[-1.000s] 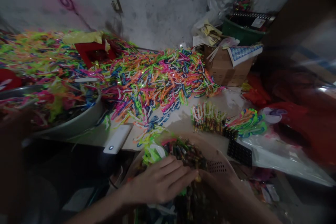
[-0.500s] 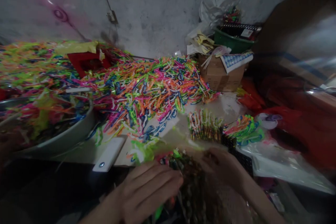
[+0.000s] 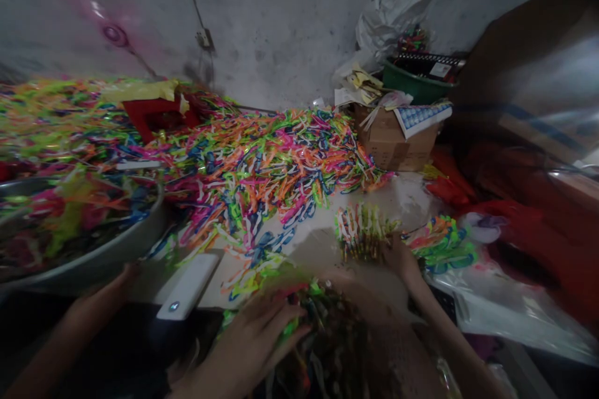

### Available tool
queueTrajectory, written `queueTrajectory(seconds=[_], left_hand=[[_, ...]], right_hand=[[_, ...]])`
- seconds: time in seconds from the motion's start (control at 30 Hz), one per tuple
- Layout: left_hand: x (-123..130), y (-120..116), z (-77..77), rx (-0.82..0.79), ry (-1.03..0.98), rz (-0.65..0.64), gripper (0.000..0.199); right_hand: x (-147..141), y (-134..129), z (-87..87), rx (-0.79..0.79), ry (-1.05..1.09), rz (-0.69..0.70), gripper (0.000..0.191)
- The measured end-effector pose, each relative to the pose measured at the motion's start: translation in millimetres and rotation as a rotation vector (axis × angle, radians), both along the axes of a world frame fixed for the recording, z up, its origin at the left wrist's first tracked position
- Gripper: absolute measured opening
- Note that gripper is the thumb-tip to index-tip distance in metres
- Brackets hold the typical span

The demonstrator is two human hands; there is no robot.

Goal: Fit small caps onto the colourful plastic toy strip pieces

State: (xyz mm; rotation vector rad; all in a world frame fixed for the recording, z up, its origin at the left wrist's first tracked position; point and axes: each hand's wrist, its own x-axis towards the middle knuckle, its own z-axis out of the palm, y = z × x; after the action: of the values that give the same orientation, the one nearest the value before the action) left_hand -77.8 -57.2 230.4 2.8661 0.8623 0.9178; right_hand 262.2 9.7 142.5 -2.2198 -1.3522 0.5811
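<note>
My left hand [image 3: 262,330] rests over a heap of dark, thin pieces [image 3: 332,336] low in the middle of the view. Its fingers are apart, with bright green and pink bits showing beside and under them. Farther right, my right hand [image 3: 400,255] touches the right end of a row of small upright pieces with pale tops and brownish lower parts [image 3: 365,230]. Its fingers look pinched together, but blur hides what is between them. A stack of orange, green and blue strips [image 3: 442,240] lies just right of that hand.
A large heap of multicoloured strips [image 3: 271,162] covers the table's back and left. Another person's hand [image 3: 124,280] is by a filled basin [image 3: 159,218]. A white flat bar [image 3: 189,287] overhangs the table edge. A cardboard box [image 3: 397,143] bears a green basin [image 3: 416,81]. Plastic bags lie right.
My right hand has moved forward from beside the dark heap to the row of upright pieces. My left hand's fingers have spread. Another person's hand has come clear of the basin's side.
</note>
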Motion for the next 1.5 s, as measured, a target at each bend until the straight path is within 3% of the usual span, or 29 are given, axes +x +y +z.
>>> queueTrajectory(seconds=[0.23,0.33,0.4,0.47,0.53,0.63,0.73,0.8,0.9,1.03,1.23,1.5], left_hand=[[5,-1,-7.9,-0.092,0.095,0.036,0.031],[10,-3,-3.1,-0.103,0.14,0.049,0.03],[14,-5,0.6,-0.138,0.134,0.064,0.027],[16,-7,3.5,-0.185,0.102,0.103,0.024],[18,-8,5.5,-0.201,0.088,0.12,0.022],[19,-11,8.4,-0.123,0.089,0.082,0.02],[17,-12,11.3,0.003,0.05,-0.002,0.019],[15,-12,12.7,0.057,0.029,-0.048,0.015],[13,-13,13.8,0.095,0.028,-0.084,0.012],[11,-13,15.0,0.145,0.04,-0.112,0.012],[10,-14,20.6,0.289,0.081,-0.174,0.02],[5,-15,14.1,0.33,0.21,-0.252,0.029]], right_hand=[[-17,-51,32.2,0.054,0.569,0.249,0.039],[-32,-75,49.7,0.046,1.037,0.27,0.042],[-45,-88,57.5,0.032,1.211,0.26,0.038],[-59,-99,61.9,0.064,1.054,0.276,0.034],[-74,-108,64.7,0.136,0.702,0.344,0.033],[-95,-119,68.9,0.251,0.239,0.557,0.031],[-108,-126,72.7,0.364,0.079,0.733,0.021],[-112,-129,74.5,0.426,0.009,0.72,0.033],[-114,-135,77.4,0.447,-0.025,0.719,0.047],[-114,-142,85.7,0.404,0.075,0.806,0.041],[-113,-147,97.3,0.318,0.144,0.777,0.038],[-112,-147,104.1,0.078,0.207,0.897,0.037]])
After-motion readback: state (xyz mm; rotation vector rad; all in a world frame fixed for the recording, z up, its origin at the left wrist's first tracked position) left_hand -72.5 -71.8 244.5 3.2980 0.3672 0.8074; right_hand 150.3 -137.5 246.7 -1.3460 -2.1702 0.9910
